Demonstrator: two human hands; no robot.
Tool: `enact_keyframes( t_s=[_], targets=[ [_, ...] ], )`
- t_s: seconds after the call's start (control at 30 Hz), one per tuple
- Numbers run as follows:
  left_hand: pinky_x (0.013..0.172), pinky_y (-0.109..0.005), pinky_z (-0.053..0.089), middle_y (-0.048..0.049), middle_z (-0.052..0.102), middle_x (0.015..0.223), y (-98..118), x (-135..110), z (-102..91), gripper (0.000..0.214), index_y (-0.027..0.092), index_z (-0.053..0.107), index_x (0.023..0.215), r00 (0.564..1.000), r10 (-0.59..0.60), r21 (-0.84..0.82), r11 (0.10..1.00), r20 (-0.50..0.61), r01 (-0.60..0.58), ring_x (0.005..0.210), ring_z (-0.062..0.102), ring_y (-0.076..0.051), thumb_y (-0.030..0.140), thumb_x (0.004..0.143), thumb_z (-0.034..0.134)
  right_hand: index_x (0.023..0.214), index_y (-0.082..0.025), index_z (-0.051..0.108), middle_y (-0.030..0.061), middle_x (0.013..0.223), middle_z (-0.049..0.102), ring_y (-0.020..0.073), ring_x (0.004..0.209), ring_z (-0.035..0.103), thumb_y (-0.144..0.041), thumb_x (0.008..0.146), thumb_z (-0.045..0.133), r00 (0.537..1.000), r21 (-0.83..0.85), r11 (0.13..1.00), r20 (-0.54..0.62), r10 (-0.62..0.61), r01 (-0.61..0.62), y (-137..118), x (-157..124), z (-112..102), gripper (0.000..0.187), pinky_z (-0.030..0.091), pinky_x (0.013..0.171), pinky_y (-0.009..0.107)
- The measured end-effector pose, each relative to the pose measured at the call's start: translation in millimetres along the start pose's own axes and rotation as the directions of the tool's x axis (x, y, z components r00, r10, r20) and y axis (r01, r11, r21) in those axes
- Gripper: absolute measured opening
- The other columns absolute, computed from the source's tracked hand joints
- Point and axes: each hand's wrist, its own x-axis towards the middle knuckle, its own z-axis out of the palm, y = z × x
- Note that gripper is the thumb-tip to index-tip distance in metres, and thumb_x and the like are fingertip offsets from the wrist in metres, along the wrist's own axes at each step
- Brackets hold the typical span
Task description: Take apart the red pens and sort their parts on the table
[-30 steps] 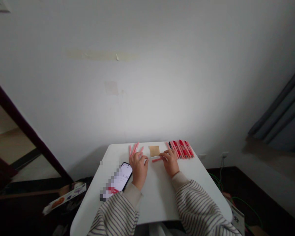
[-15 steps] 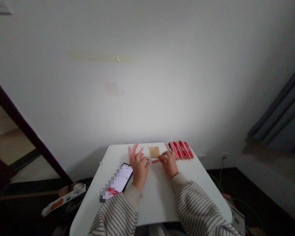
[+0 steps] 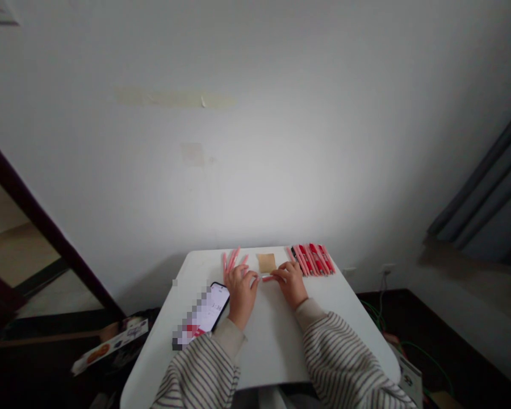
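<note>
Both my hands rest on a small white table [image 3: 272, 346]. My left hand [image 3: 241, 294] and my right hand [image 3: 293, 284] pinch the two ends of a short pink pen [image 3: 267, 278] lying between them. The fingers of both hands are curled. A few loose pink pens [image 3: 232, 259] lie just beyond my left hand. A row of several red and pink pens [image 3: 313, 258] lies beyond my right hand. A small tan card [image 3: 266, 262] sits between the two groups.
A phone [image 3: 204, 314] with a lit screen lies on the table left of my left hand. A white wall stands right behind the table. Grey curtains [image 3: 485, 210] hang at the right. A box [image 3: 111, 343] and cables lie on the dark floor.
My hands have drawn slightly closer together around the pink pen. Nothing else on the table has moved.
</note>
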Motion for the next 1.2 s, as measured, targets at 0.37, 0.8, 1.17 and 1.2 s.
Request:
enact_keyframes(
  t_s=[0.37,0.8,1.17,1.2],
  targets=[
    [0.100,-0.049,0.038,-0.0059,0.054,0.105,2,1,-1.1,0.008,0.025,0.068,0.083,0.999,-0.033,-0.023,0.999,-0.002,0.033,0.109,0.050,-0.024,0.027,0.076,0.066,0.085,-0.028,0.075,0.0058,0.085,0.063,0.0219,0.092,0.048,-0.018,0.083,0.062,1.000,0.008,1.000,0.000,0.019,-0.019,0,0,-1,0.017,0.043,0.083,0.037],
    [0.103,-0.050,0.031,-0.0066,0.057,0.111,4,2,-7.0,0.017,0.026,0.068,0.087,0.993,-0.106,0.096,0.990,0.055,0.100,0.114,0.048,-0.026,0.029,0.071,0.071,0.086,-0.027,0.075,0.0059,0.086,0.062,0.0217,0.091,0.046,-0.017,0.082,0.064,0.999,-0.011,0.999,-0.021,0.032,-0.032,3,0,1,0.015,0.041,0.082,0.037],
    [0.105,-0.063,0.022,-0.0078,0.057,0.115,11,2,-20.4,0.021,0.026,0.066,0.099,0.971,-0.235,0.406,0.892,0.040,0.199,0.114,0.043,-0.029,0.032,0.082,0.057,0.085,-0.025,0.075,0.0054,0.085,0.062,0.0212,0.091,0.046,-0.015,0.081,0.064,0.998,-0.002,0.999,-0.047,0.044,-0.045,6,0,1,0.015,0.040,0.082,0.035],
    [0.104,-0.063,0.023,-0.0085,0.057,0.115,11,2,-20.6,0.021,0.025,0.066,0.099,0.968,-0.245,0.423,0.883,0.043,0.205,0.114,0.043,-0.029,0.033,0.083,0.055,0.085,-0.025,0.075,0.0054,0.085,0.062,0.0212,0.091,0.046,-0.015,0.081,0.064,0.998,-0.003,0.999,-0.047,0.044,-0.045,6,0,1,0.015,0.040,0.082,0.035]
  ],
)
